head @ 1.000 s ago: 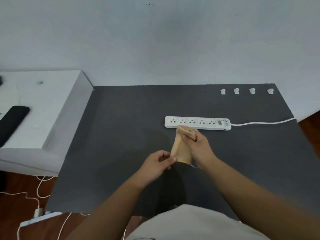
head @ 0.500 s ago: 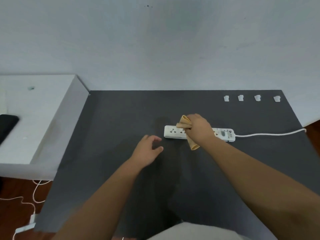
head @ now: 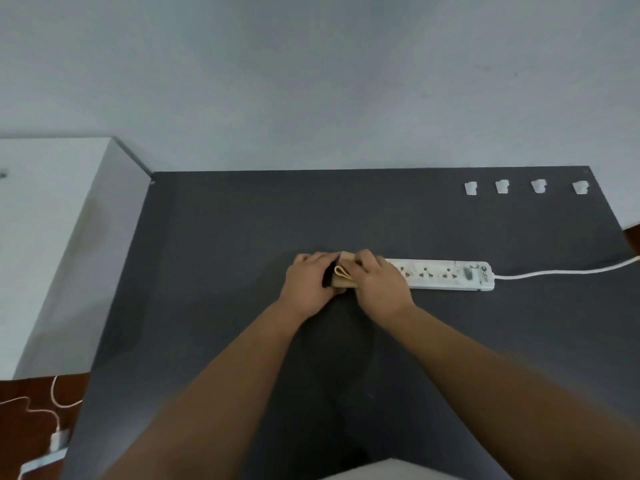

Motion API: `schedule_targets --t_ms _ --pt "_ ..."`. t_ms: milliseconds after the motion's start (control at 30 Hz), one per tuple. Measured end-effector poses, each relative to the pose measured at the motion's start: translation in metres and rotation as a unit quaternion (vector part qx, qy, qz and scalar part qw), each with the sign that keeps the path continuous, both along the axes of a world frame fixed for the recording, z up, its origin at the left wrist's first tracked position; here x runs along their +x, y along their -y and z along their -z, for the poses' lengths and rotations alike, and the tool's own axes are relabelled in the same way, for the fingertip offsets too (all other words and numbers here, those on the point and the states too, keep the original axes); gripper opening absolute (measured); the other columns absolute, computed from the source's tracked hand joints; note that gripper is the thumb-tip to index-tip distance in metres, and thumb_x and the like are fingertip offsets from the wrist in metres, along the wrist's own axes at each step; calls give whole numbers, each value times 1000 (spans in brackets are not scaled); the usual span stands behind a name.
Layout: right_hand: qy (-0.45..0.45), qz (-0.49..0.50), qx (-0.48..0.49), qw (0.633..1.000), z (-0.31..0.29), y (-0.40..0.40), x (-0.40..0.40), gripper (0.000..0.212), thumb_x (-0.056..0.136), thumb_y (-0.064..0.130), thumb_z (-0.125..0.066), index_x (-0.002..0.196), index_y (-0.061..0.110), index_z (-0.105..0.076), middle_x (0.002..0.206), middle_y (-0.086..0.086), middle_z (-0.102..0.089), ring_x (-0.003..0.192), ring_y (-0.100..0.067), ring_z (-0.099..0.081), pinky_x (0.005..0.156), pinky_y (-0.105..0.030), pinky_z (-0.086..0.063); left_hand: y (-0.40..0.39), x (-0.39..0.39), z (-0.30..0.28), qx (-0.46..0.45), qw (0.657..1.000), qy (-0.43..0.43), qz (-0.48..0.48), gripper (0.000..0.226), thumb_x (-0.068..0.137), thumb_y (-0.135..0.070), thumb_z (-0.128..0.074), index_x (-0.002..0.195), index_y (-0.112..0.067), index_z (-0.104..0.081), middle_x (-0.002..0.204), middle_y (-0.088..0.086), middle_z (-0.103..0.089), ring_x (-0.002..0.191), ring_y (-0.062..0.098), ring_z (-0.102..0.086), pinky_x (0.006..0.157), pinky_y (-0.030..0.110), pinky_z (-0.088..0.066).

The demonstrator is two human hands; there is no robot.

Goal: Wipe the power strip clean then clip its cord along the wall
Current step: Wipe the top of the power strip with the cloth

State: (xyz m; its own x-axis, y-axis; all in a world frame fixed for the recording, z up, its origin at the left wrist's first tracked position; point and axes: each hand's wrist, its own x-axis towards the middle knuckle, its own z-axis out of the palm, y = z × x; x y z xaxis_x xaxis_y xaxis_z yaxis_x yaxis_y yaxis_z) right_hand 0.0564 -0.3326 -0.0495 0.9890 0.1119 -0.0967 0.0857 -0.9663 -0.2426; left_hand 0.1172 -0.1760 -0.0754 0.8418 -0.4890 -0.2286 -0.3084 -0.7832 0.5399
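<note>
Power strip [head: 446,276] partly under both hands [head: 346,282].

The power strip [head: 446,275] lies on the counter [head: 214,271], running out to the right of the right hand [head: 379,282], which rests on its left end. The left hand [head: 311,282] sits just left of the right one, with a folded cloth [head: 343,275] between them. The cord [head: 568,271] runs on rightward from the strip's far end. Four clips [head: 523,187] sit in a row behind and to the right of both hands, near the wall [head: 311,81]. A cabinet [head: 45,220] stands well left of the left hand.
</note>
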Motion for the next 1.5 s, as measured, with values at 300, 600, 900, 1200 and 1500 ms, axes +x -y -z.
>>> schedule_targets --t_ms 300,600,900,1200,1500 --pt "33 44 123 991 -30 39 -13 48 72 -9 -55 111 16 -68 109 -15 -58 86 -35 -60 70 -33 -50 -2 1 -4 9 1000 6 8 67 80 -46 -67 140 -35 -40 139 -12 -49 124 19 -38 100 38 -35" --pt "-39 18 127 991 -13 43 -35 48 78 -6 -51 117 19 -64 114 -13 -55 94 -32 -58 76 -36 -50 1 -6 -4 46 999 24 2 66 83 -48 -63 142 -34 -35 142 -10 -49 123 21 -40 100 43 -41" --pt "5 205 117 972 -13 64 -22 51 80 -5 -48 125 19 -56 117 -14 -49 88 -32 -57 77 -36 -52 4 -8 -7 46 999 7 -5 66 84 -45 -63 143 -33 -34 143 -10 -47 127 22 -37 104 45 -38" --pt "14 118 214 970 -18 65 -49 52 76 -7 -47 120 17 -61 115 -10 -50 86 -28 -59 76 -35 -52 1 -10 -1 38 999 20 -13 66 85 -48 -60 144 -37 -33 140 -11 -49 123 23 -39 101 43 -40" --pt "-46 48 147 987 -8 30 -20 52 81 -3 -47 128 21 -54 123 -11 -47 95 -30 -54 84 -34 -48 2 -10 -2 32 999 19 -19 65 85 -47 -61 143 -39 -33 140 -11 -49 124 23 -38 100 41 -37"
